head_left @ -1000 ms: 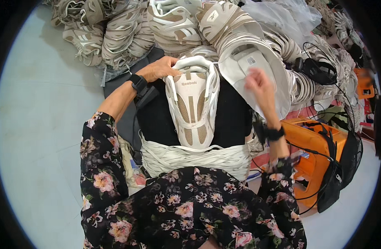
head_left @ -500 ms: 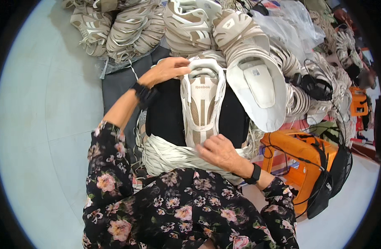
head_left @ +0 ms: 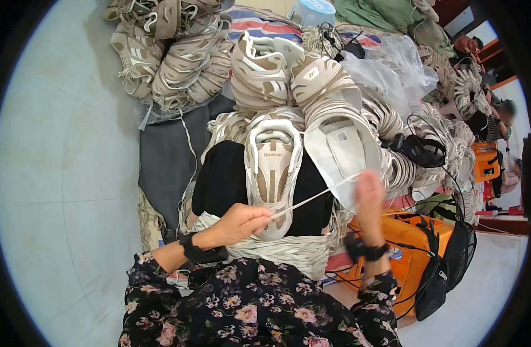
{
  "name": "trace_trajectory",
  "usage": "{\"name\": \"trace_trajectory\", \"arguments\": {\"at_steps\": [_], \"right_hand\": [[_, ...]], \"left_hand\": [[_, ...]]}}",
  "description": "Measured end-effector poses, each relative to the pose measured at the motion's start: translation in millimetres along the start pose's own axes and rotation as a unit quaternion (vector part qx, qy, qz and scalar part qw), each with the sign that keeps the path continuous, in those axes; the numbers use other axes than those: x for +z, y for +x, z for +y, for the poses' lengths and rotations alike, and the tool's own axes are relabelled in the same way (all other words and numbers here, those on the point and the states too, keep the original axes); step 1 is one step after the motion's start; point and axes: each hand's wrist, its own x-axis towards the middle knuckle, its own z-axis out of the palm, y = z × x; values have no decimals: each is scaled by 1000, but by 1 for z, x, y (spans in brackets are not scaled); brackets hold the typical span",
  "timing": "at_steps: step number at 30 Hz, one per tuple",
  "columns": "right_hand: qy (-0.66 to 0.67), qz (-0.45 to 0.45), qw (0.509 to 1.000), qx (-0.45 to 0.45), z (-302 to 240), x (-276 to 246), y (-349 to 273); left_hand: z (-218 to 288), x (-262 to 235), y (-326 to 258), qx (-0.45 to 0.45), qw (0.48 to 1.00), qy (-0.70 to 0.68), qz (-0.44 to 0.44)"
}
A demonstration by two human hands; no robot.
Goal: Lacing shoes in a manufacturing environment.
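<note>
A beige and white shoe upper (head_left: 273,173) lies on my black-clad lap with its toe toward me. One white shoelace (head_left: 313,198) is stretched taut across the toe, rising to the right. My left hand (head_left: 240,224) pinches the lace close to the toe. Motion smears my right hand (head_left: 370,194), but the lace's other end runs into its closed fingers, held up to the right. Below the toe, a thick bundle of white laces (head_left: 288,254) rests across my lap.
Stacked shoe uppers (head_left: 259,75) stand beyond my knees, with nested white-lined uppers (head_left: 340,144) at the right. An orange stool (head_left: 421,237) with black bags (head_left: 459,254) and cables stands on my right. Clear plastic bags (head_left: 387,69) lie behind. Another person (head_left: 497,118) sits far right.
My left hand has moved from the upper's heel opening down to its toe. My right hand has swung up and right, drawing a lace tight. The view has shifted slightly.
</note>
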Motion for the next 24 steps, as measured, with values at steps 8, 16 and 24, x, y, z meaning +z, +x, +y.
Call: {"name": "trace_trajectory", "arguments": {"at_steps": [8, 16, 24], "right_hand": [[-591, 226, 773, 37, 84, -207, 111], [10, -268, 927, -262, -17, 69, -27], [-53, -389, 907, -149, -4, 48, -23]], "left_hand": [[-6, -21, -40, -56, 998, -9, 30], [20, 31, 32, 90, 986, 132, 53], [11, 9, 7, 8, 994, 93, 47]]}}
